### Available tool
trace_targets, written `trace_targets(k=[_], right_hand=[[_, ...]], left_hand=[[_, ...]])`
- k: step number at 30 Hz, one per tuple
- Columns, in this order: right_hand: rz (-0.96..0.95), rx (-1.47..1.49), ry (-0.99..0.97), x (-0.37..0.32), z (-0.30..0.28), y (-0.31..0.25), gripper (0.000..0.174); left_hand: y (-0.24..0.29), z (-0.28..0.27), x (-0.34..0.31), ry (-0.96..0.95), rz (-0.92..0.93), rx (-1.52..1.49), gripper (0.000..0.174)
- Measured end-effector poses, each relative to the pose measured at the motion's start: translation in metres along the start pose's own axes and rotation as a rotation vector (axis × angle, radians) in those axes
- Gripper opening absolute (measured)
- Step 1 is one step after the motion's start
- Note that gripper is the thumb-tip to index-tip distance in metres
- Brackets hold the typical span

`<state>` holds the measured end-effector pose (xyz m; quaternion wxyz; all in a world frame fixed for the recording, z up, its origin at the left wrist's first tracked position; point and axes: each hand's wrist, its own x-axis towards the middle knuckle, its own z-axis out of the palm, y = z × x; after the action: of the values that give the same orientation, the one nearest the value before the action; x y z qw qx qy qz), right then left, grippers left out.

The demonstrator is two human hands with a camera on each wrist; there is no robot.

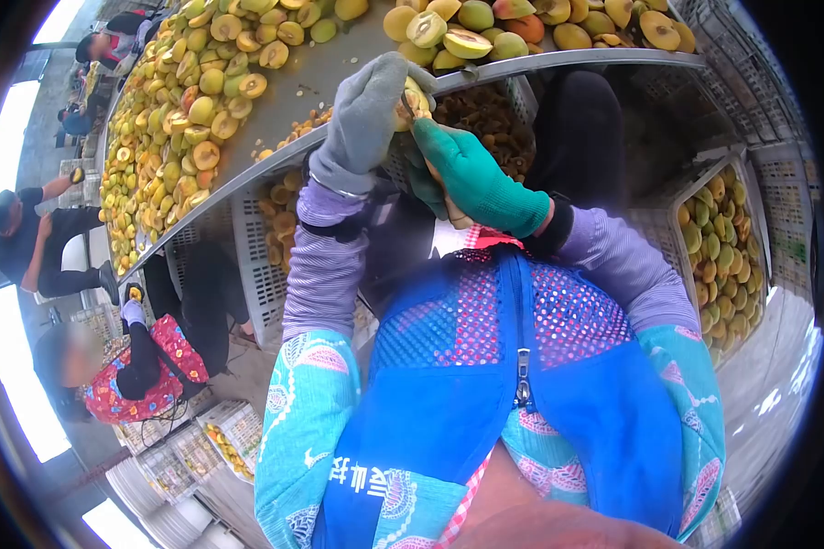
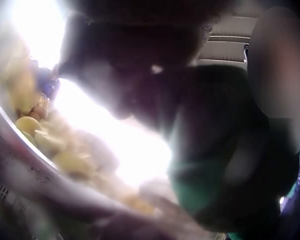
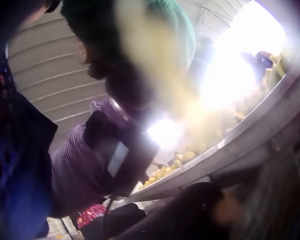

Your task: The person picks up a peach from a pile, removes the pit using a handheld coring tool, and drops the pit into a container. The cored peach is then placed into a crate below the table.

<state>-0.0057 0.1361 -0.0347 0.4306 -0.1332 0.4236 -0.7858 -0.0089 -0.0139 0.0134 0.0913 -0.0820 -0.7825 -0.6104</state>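
The fruit (image 1: 416, 99) is gripped in the curled fingers of the left hand (image 1: 359, 119), just beside the table (image 1: 316, 82). Its lower side is pressed by the thumb of the right hand (image 1: 487, 181), whose fingers are bent; whether a tool is held in them cannot be told. Cut fruits (image 1: 195, 108) are heaped on the table, and filled crates (image 1: 250, 240) are seen below it.

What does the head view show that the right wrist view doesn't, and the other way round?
Only the head view shows the silver metal zipper pull and the heap of whole, greenish-yellow fruit at far right.

Only the right wrist view shows the pale ribbed ceiling.

Both show part of a green knitted glove, a purple striped sleeve, the grey metal table rim and a red patterned garment.
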Motion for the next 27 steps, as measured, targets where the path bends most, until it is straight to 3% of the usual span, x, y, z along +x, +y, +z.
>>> trace_targets(k=[1,4,7,11,14,16,19,23,24,27], right_hand=[[-0.019,-0.042,0.025,-0.002,0.003,0.0,0.035],[-0.067,-0.071,0.064,-0.002,0.006,0.002,0.036],[-0.061,0.018,0.101,0.003,0.004,0.007,0.036],[0.094,0.112,0.065,-0.008,0.009,-0.006,0.038],[-0.116,-0.038,0.139,-0.002,0.014,0.007,0.039],[0.082,0.156,-0.013,0.003,0.0,-0.002,0.04],[0.272,0.37,-0.246,0.003,-0.021,-0.028,0.037],[0.086,-0.217,-0.034,-0.004,-0.011,-0.039,0.037],[0.027,-0.375,0.011,-0.002,-0.013,-0.034,0.037],[-0.207,-0.224,0.068,0.007,-0.009,0.004,0.037]], left_hand=[[0.002,-0.002,0.002,-0.087,0.054,0.107,0.043],[0.002,0.006,0.001,-0.006,0.03,0.003,0.043],[-0.012,0.026,-0.004,0.262,-0.156,-0.219,0.042],[-0.006,0.024,-0.004,0.134,-0.156,-0.215,0.043],[-0.006,0.018,0.004,0.088,-0.174,-0.163,0.044],[-0.01,0.019,0.006,0.154,-0.207,-0.057,0.046],[0.008,0.02,-0.006,0.242,-0.329,-0.581,0.045],[-0.01,0.02,-0.009,0.269,-0.119,-0.138,0.046],[-0.015,0.026,-0.007,0.358,-0.165,-0.215,0.043],[-0.01,0.044,-0.005,0.541,-0.062,0.005,0.04]])
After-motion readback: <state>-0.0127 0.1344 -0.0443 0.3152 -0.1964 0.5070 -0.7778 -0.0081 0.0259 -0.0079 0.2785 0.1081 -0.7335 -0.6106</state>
